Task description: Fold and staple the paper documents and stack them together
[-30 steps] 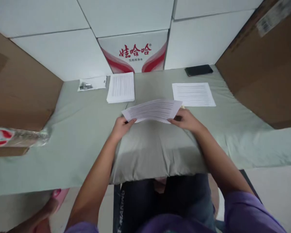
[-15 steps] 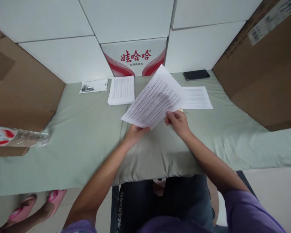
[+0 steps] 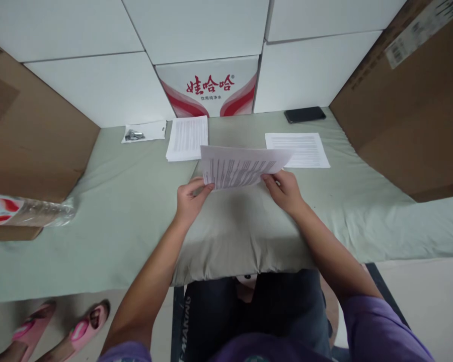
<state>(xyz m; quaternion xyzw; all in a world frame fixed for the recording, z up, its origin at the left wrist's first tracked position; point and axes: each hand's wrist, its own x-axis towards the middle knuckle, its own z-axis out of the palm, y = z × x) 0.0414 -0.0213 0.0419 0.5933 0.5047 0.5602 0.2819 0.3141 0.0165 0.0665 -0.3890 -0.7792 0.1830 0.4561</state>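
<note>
Printed sheets of paper point(image 3: 241, 168) are held up between my two hands over the cloth-covered table; how many sheets there are I cannot tell. My left hand point(image 3: 192, 198) pinches their left end, thumb on the near face. At the right end, my right hand point(image 3: 283, 188) grips the lower edge between thumb and fingers. Behind on the left lies a stack of printed paper point(image 3: 187, 138). Another printed paper point(image 3: 305, 150) lies flat on the right, its left part close behind the held sheets.
A black phone point(image 3: 305, 114) lies at the back right. A clear packet with metal parts point(image 3: 143, 131) is at the back left. Cardboard boxes point(image 3: 30, 125) flank the table, with white boxes point(image 3: 207, 30) behind. A wrapped bottle point(image 3: 41, 211) lies left. Another person's feet in pink sandals point(image 3: 86, 329) show below.
The held sheets have turned from a slant to nearly level, with their top edge lowered. My left hand has shifted left and up to their left end. The other person's feet have moved.
</note>
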